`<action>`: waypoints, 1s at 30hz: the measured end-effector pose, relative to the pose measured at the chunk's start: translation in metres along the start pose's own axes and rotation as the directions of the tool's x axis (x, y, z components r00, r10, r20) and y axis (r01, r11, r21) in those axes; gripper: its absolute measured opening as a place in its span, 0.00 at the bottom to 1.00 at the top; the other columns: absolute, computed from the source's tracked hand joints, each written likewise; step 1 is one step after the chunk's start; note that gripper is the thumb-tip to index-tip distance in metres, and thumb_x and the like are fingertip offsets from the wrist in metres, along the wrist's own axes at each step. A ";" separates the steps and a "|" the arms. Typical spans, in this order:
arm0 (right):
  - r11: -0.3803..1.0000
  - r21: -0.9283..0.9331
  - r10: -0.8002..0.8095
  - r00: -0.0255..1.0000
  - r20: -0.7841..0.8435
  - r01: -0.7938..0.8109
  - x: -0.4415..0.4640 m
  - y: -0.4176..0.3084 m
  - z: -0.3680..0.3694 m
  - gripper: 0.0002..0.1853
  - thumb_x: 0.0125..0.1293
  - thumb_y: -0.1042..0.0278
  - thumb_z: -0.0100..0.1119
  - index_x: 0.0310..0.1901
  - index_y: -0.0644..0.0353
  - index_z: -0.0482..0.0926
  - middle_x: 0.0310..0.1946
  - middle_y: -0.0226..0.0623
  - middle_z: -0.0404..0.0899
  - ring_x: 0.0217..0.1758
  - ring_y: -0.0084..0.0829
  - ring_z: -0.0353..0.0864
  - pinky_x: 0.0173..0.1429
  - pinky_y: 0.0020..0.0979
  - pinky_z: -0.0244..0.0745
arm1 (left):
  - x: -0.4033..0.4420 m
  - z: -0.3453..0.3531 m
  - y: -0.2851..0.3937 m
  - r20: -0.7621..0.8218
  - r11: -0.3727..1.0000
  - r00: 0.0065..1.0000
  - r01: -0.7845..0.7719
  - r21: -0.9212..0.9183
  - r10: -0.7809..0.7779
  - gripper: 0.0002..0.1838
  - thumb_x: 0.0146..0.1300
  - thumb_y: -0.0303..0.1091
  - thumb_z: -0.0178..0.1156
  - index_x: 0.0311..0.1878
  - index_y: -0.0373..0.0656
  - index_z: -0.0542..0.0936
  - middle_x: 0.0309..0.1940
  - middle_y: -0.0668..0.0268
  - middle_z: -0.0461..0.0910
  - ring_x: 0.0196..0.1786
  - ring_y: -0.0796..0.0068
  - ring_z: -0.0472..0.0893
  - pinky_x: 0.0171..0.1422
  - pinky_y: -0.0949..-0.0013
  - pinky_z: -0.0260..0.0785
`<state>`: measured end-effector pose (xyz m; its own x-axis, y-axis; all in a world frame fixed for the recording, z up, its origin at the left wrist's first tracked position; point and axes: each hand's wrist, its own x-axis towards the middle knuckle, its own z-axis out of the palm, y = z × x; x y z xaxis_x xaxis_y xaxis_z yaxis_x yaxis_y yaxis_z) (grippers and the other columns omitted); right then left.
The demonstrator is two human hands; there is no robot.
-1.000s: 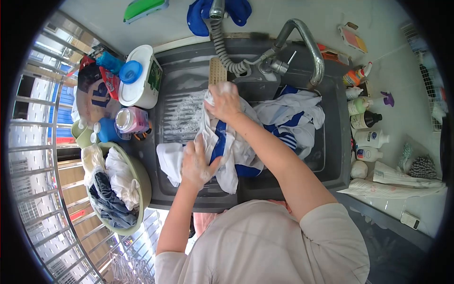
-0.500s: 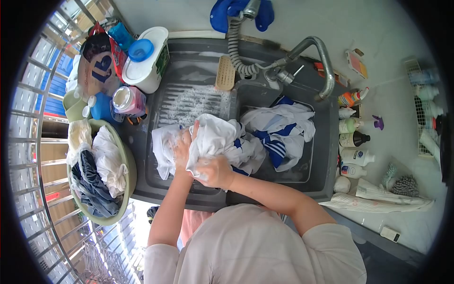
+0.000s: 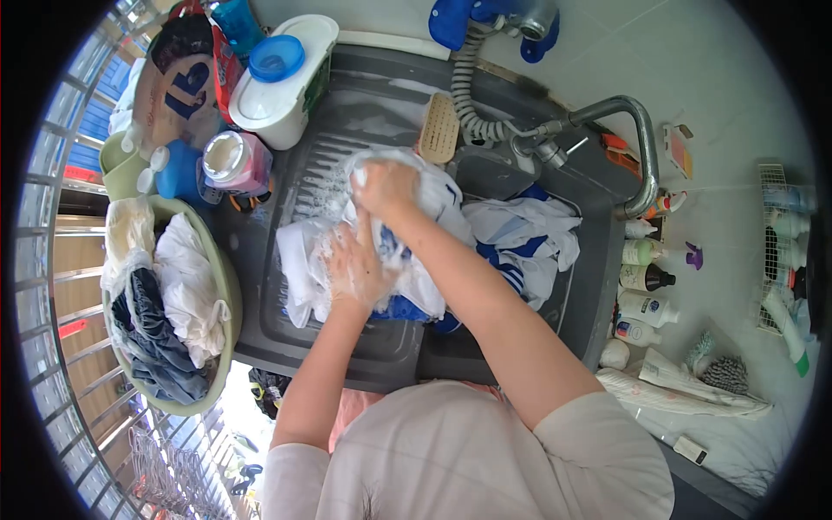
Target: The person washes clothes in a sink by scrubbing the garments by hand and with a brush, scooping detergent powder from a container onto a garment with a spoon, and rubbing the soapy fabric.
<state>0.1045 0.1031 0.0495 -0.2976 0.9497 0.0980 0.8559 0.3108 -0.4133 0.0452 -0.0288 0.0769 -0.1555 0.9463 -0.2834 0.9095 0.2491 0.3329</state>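
A soapy white and blue garment (image 3: 438, 204) lies bunched on the ridged washboard side of the grey sink (image 3: 373, 342). My left hand (image 3: 354, 264), covered in suds, rests on its near left part with the fingers spread. Farther up, my right hand (image 3: 387, 188) is closed on the white cloth, its fingertips partly hidden by foam. More white and blue clothes (image 3: 529, 238) lie in the basin to the right. A beige slotted soap dish (image 3: 438, 130) sits just beyond the garment.
A green tub (image 3: 227, 325) of clothes stands at the left, below a pink-white jar (image 3: 236, 165), a blue bottle (image 3: 186, 178) and a white bucket (image 3: 269, 108). The faucet (image 3: 641, 147) arches at the back right. Several bottles (image 3: 646, 277) line the right side.
My right hand has moved up and away from me with the cloth, which is now spread over the washboard. My left hand's fingers have opened. The view has shifted.
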 end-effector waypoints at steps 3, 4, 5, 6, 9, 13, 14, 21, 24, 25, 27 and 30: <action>0.996 -0.072 -0.060 0.998 -0.005 0.060 0.036 0.008 0.015 0.13 0.56 0.51 0.61 0.31 0.51 0.85 0.24 0.40 0.84 0.28 0.45 0.84 0.36 0.45 0.78 | -0.003 -0.003 -0.002 -0.072 0.997 0.995 -0.069 -0.039 0.066 0.59 0.46 0.48 0.72 0.77 0.47 0.46 0.59 0.40 0.64 0.64 0.32 0.64 0.66 0.43 0.62; 0.995 -0.072 -0.073 0.997 -0.015 0.071 0.042 0.007 0.013 0.13 0.56 0.51 0.61 0.31 0.51 0.85 0.24 0.40 0.84 0.28 0.45 0.84 0.36 0.45 0.78 | -0.006 -0.003 -0.003 -0.068 0.994 0.993 -0.098 -0.051 0.095 0.59 0.46 0.48 0.72 0.78 0.46 0.46 0.58 0.40 0.65 0.63 0.32 0.64 0.65 0.42 0.62; 0.999 -0.042 -0.026 0.999 0.022 0.027 0.051 0.005 0.007 0.15 0.57 0.49 0.60 0.34 0.51 0.85 0.29 0.41 0.84 0.33 0.44 0.84 0.40 0.43 0.78 | -0.009 -0.004 -0.006 -0.096 0.990 0.986 -0.139 -0.017 0.136 0.60 0.46 0.49 0.72 0.78 0.44 0.46 0.59 0.40 0.64 0.61 0.35 0.66 0.64 0.44 0.63; 1.000 -0.011 0.019 0.998 0.056 -0.019 0.059 0.003 0.001 0.17 0.58 0.47 0.59 0.37 0.52 0.85 0.35 0.43 0.85 0.38 0.44 0.84 0.44 0.42 0.78 | -0.013 -0.008 -0.011 -0.117 0.990 0.984 -0.140 -0.008 0.138 0.60 0.46 0.49 0.72 0.78 0.44 0.46 0.59 0.40 0.64 0.61 0.35 0.66 0.64 0.44 0.63; 0.958 0.125 -0.192 0.903 -0.385 0.257 0.048 0.019 0.015 0.22 0.60 0.43 0.58 0.41 0.53 0.84 0.46 0.44 0.82 0.50 0.43 0.80 0.55 0.43 0.73 | -0.030 -0.020 -0.020 -0.174 0.964 0.949 -0.267 0.004 0.263 0.63 0.40 0.53 0.74 0.76 0.39 0.51 0.59 0.42 0.68 0.55 0.41 0.72 0.60 0.50 0.65; 0.974 -0.008 -0.226 0.965 -0.130 0.227 0.003 0.023 0.006 0.23 0.60 0.42 0.61 0.44 0.55 0.82 0.51 0.42 0.78 0.54 0.43 0.76 0.60 0.48 0.65 | -0.043 -0.027 -0.030 -0.288 0.977 0.935 -0.213 0.014 0.208 0.62 0.38 0.59 0.73 0.75 0.40 0.56 0.63 0.47 0.68 0.65 0.41 0.66 0.67 0.45 0.55; 0.977 0.096 -0.186 0.981 -0.057 0.191 -0.016 0.019 -0.002 0.23 0.59 0.43 0.63 0.42 0.56 0.82 0.51 0.41 0.78 0.53 0.44 0.76 0.59 0.49 0.64 | -0.043 -0.021 -0.038 -0.286 0.988 0.946 -0.137 0.076 0.154 0.61 0.38 0.63 0.72 0.75 0.44 0.59 0.67 0.47 0.66 0.71 0.42 0.60 0.69 0.39 0.50; 0.802 0.386 -0.385 0.888 -0.250 0.456 -0.147 0.014 -0.062 0.20 0.56 0.49 0.66 0.29 0.61 0.79 0.43 0.43 0.77 0.46 0.44 0.76 0.50 0.43 0.71 | -0.047 -0.008 -0.033 -0.470 0.921 0.827 -0.383 -0.073 0.307 0.51 0.38 0.59 0.71 0.70 0.54 0.69 0.71 0.44 0.58 0.70 0.42 0.61 0.67 0.37 0.52; 0.786 0.445 -0.419 0.899 -0.128 0.430 -0.163 0.022 -0.047 0.17 0.54 0.52 0.68 0.24 0.60 0.80 0.37 0.42 0.78 0.39 0.42 0.78 0.40 0.41 0.73 | -0.048 -0.006 -0.032 -0.404 0.805 0.765 -0.584 -0.106 0.502 0.44 0.39 0.50 0.71 0.65 0.53 0.74 0.69 0.44 0.60 0.63 0.42 0.69 0.63 0.41 0.57; 0.818 0.369 -0.404 0.897 -0.178 0.442 -0.158 0.021 -0.032 0.16 0.53 0.54 0.68 0.22 0.58 0.79 0.34 0.41 0.79 0.36 0.42 0.79 0.36 0.40 0.73 | -0.040 0.003 -0.036 -0.370 0.829 0.786 -0.555 -0.071 0.495 0.42 0.39 0.50 0.71 0.64 0.53 0.75 0.67 0.44 0.62 0.62 0.43 0.70 0.63 0.43 0.58; 0.849 0.300 -0.339 0.883 -0.324 0.435 -0.137 0.012 -0.013 0.13 0.55 0.57 0.66 0.20 0.55 0.80 0.22 0.38 0.79 0.24 0.42 0.79 0.28 0.41 0.72 | -0.022 0.012 -0.035 -0.354 0.898 0.839 -0.440 0.008 0.414 0.37 0.40 0.52 0.70 0.57 0.49 0.76 0.60 0.50 0.70 0.56 0.47 0.74 0.54 0.50 0.70; 0.906 0.339 -0.182 0.956 -0.229 0.253 -0.076 0.014 -0.003 0.16 0.64 0.56 0.59 0.21 0.54 0.81 0.18 0.42 0.78 0.21 0.46 0.79 0.26 0.44 0.71 | 0.021 0.003 -0.027 -0.203 0.957 0.938 -0.289 -0.013 0.280 0.38 0.41 0.56 0.71 0.55 0.47 0.76 0.53 0.52 0.77 0.50 0.51 0.80 0.47 0.54 0.75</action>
<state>0.1406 0.0354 0.0391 -0.3433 0.8607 0.3759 0.5568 0.5088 -0.6566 0.0185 -0.0166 0.0591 0.0310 0.9995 0.0096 0.9107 -0.0322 0.4118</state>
